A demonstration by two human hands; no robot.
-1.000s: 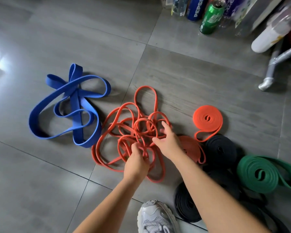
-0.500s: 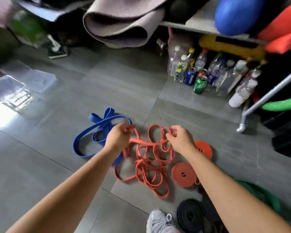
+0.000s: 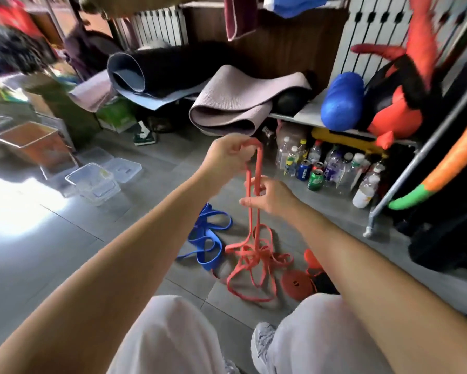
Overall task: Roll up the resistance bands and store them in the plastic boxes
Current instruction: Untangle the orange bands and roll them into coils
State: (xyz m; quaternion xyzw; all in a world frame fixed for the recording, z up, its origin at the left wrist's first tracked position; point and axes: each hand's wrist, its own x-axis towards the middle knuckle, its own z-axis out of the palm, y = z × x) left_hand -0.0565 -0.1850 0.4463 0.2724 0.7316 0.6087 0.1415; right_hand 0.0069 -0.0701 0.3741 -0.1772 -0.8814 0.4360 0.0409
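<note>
Underfoot, grey tiled floor (image 3: 65, 252). Along the back, on a low shelf, rolled mats (image 3: 227, 103). Far left on the tiles, clear plastic boxes (image 3: 92, 179), well apart from the bands. Mid-frame, held up by its top loop, the orange resistance band (image 3: 258, 163), lower end tangled on the floor. Just left of that tangle, lying loose, the blue band (image 3: 208, 244). To its right, a rolled orange band (image 3: 297, 283). Pinching the top loop with curled fingers, the left hand (image 3: 224, 157); lower down, gripping the two hanging strands, the right hand (image 3: 272, 197).
</note>
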